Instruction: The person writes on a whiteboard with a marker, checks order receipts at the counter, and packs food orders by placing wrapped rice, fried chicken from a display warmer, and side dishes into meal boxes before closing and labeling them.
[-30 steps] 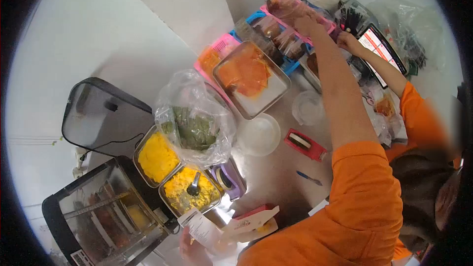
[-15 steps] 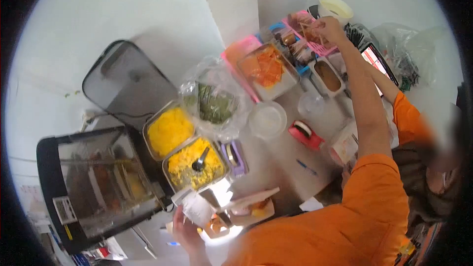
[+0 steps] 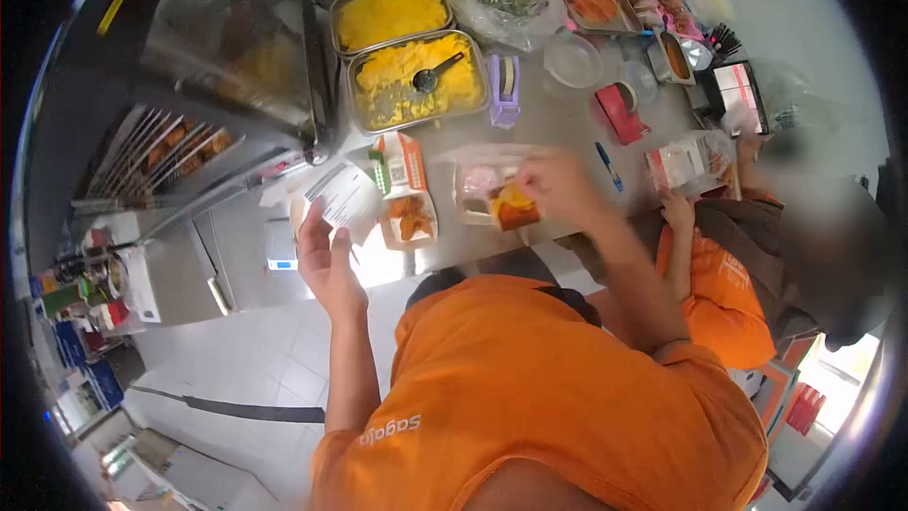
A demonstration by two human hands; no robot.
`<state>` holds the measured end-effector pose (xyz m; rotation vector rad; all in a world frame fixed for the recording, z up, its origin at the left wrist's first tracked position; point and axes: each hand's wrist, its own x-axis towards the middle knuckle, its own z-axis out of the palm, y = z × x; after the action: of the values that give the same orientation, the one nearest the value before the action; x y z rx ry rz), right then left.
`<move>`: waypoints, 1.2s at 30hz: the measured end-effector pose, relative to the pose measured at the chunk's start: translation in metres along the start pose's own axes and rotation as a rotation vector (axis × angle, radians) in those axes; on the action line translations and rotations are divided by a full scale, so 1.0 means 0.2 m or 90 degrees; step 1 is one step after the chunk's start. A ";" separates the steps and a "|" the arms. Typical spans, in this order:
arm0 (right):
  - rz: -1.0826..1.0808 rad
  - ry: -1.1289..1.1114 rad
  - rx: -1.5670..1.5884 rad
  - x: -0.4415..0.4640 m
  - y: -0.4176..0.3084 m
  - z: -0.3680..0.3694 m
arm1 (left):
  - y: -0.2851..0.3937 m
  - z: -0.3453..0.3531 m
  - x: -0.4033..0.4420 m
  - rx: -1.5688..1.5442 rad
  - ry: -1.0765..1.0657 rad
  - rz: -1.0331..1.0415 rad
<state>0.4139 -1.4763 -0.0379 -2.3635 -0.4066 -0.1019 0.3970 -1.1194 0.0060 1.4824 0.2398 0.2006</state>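
Note:
My left hand point(image 3: 326, 260) pinches a white printed paper slip point(image 3: 345, 201) at the counter's front edge. Fingers curled and somewhat blurred, my right hand point(image 3: 558, 187) hovers over the right side of an open food box point(image 3: 487, 153); whatever it grips is hidden. Inside that box are a pinkish-white round portion point(image 3: 480, 180) and an orange-yellow food piece point(image 3: 514, 206). Between my hands stands a smaller printed carton point(image 3: 398, 163) with fried pieces point(image 3: 410, 218) in it.
Behind are two metal trays of yellow food point(image 3: 392, 19), the nearer with a black scoop point(image 3: 437, 73). A purple tape dispenser point(image 3: 505, 95), red tape dispenser point(image 3: 621, 114) and blue pen point(image 3: 609, 167) lie rightward. A glass warmer point(image 3: 236, 47) stands left; a co-worker point(image 3: 728, 293) is at right.
My right hand has come back from the pink basket at the far end to the open food box. My left hand still holds the paper slip. The view has turned and tilted down.

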 end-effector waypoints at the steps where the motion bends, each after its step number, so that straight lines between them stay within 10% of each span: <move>1: -0.001 0.003 0.022 -0.03 -0.07 0.13 | 0.00 -0.03 -0.03 -0.009 -0.009 0.004; 8: 0.042 0.144 -0.039 -0.10 0.07 0.60 | -0.12 -0.24 -0.25 -0.016 -0.061 -0.035; 11: 0.152 -0.054 -0.182 -0.13 0.22 0.69 | -0.15 -0.27 -0.32 0.034 -0.102 -0.076; 14: -0.058 0.148 -0.151 -0.22 -0.09 0.41 | -0.13 -0.22 -0.38 0.136 -0.153 -0.013; 17: 0.278 0.398 -0.187 -0.37 0.12 0.50 | -0.19 -0.12 -0.44 0.121 -0.189 -0.073; 18: 0.467 0.282 -0.018 -0.40 0.10 0.45 | -0.18 -0.05 -0.47 0.135 -0.223 -0.072; 21: 0.468 0.148 0.525 -0.55 0.51 0.52 | -0.26 0.24 -0.54 0.201 -0.386 -0.095; 26: 0.469 0.273 -0.407 -0.67 0.94 0.09 | -0.64 0.88 -0.65 0.268 -0.659 0.126; 29: 0.446 0.248 -0.273 -0.74 1.27 0.04 | -0.95 1.27 -0.62 0.235 -0.564 0.224; 31: 0.431 0.309 -0.167 -0.75 1.33 -0.01 | -1.10 1.41 -0.56 0.345 -0.573 0.043; 34: 0.541 0.408 0.634 -0.76 1.09 -0.07 | -1.30 1.51 -0.52 0.678 -0.496 0.237; 36: 0.418 0.456 0.666 -0.84 1.11 0.07 | -1.26 1.53 -0.49 0.723 -0.511 0.198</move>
<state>0.3241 -1.6632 -0.2245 -1.1994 0.5561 -0.3176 0.3840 -1.4590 -0.2194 2.5805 -0.6453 -0.3630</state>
